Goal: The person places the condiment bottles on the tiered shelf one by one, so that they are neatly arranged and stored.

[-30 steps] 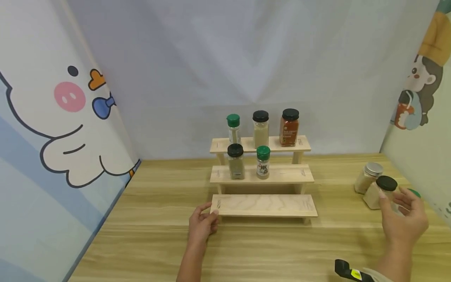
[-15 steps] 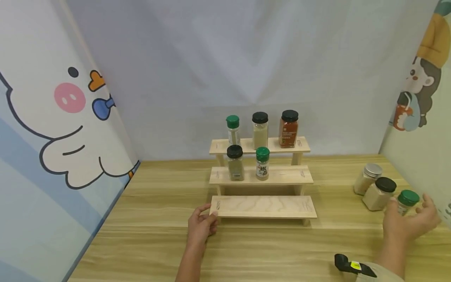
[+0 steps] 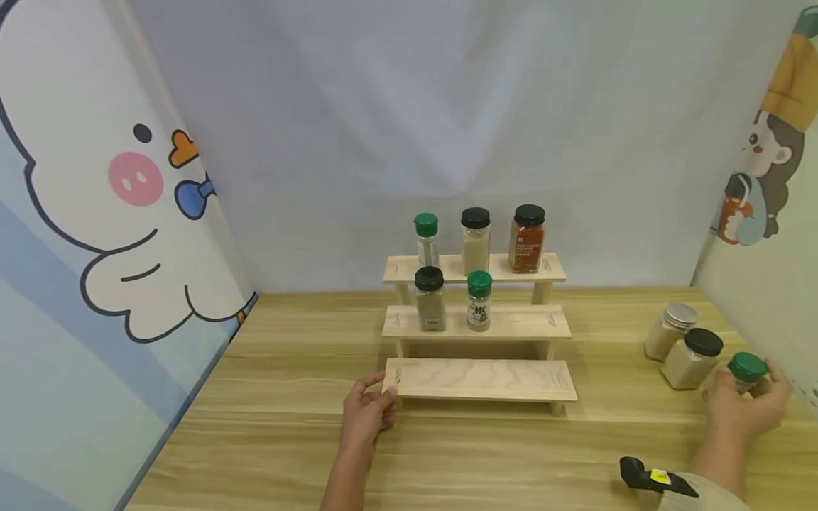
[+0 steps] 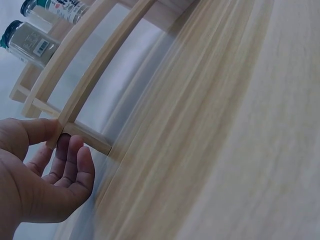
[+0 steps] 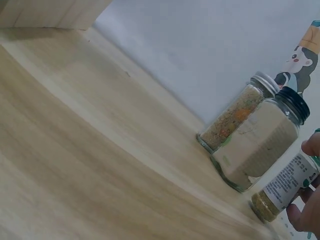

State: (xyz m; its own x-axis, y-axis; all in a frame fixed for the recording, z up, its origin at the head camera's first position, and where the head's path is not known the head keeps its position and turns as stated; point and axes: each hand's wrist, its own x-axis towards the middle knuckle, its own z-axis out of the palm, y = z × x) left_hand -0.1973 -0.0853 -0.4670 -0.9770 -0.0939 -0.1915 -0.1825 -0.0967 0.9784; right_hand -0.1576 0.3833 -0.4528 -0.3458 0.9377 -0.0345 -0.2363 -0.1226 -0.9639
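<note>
A three-step wooden rack (image 3: 479,380) stands mid-table. My left hand (image 3: 383,394) pinches the left corner of its lowest step, thumb on top and fingers (image 4: 64,145) underneath by the leg (image 4: 87,137). At the far right my right hand (image 3: 744,389) curls round a small green-capped spice bottle (image 3: 746,369) that stands on the table. In the right wrist view that bottle (image 5: 287,187) shows a white label, with my fingertips (image 5: 307,210) against it.
Beside the held bottle stand a black-lidded jar (image 3: 690,358) and a silver-lidded jar (image 3: 667,330). Three bottles (image 3: 476,238) stand on the rack's top step, two (image 3: 478,301) on the middle one. Cartoon-printed panels (image 3: 96,248) wall in the table left and right.
My right hand moved right from the black-lidded jar to the green-capped bottle and closed round it. The left hand stayed on the rack's corner.
</note>
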